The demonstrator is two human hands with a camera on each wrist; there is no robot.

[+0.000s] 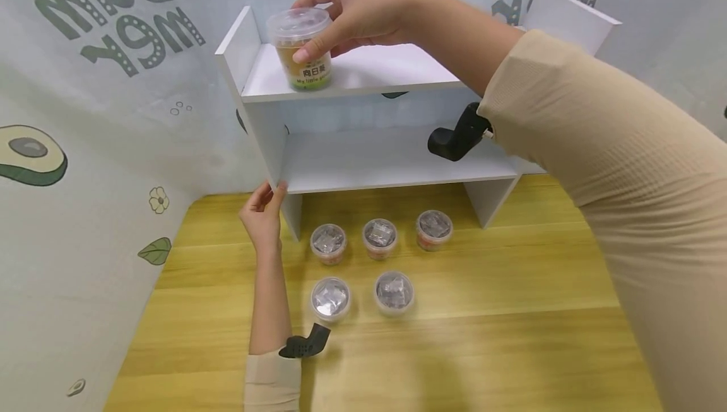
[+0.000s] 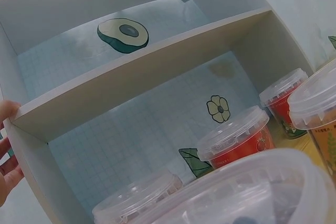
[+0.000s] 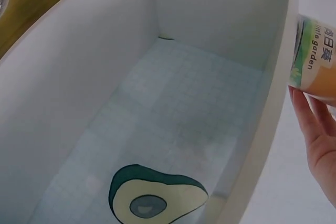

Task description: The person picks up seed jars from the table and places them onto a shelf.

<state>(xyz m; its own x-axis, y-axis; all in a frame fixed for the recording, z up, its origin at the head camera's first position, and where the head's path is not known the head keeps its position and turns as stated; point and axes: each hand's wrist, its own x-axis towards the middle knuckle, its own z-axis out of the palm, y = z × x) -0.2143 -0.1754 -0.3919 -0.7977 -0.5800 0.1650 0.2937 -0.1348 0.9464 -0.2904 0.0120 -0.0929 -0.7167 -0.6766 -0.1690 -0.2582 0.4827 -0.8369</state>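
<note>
My right hand (image 1: 363,17) grips a clear lidded plastic cup (image 1: 307,70) with an orange and green printed label. The cup is upright at the left end of the top shelf (image 1: 392,74), its base at the front edge. In the right wrist view, the fingers curl around the same cup (image 3: 317,59). Lower down, my left hand (image 1: 264,216) holds the left side panel of the white shelf unit (image 1: 264,141) near the lower board. The left wrist view shows the thumb at the board's corner and the left hand's other fingers (image 2: 11,169) outside the panel.
Several lidded cups stand in two rows on the wooden table, such as a front one (image 1: 394,292) and a back one (image 1: 434,229) under the unit. The middle board (image 1: 392,156) spans the side panels. A printed cloth (image 1: 113,147) hangs behind and left.
</note>
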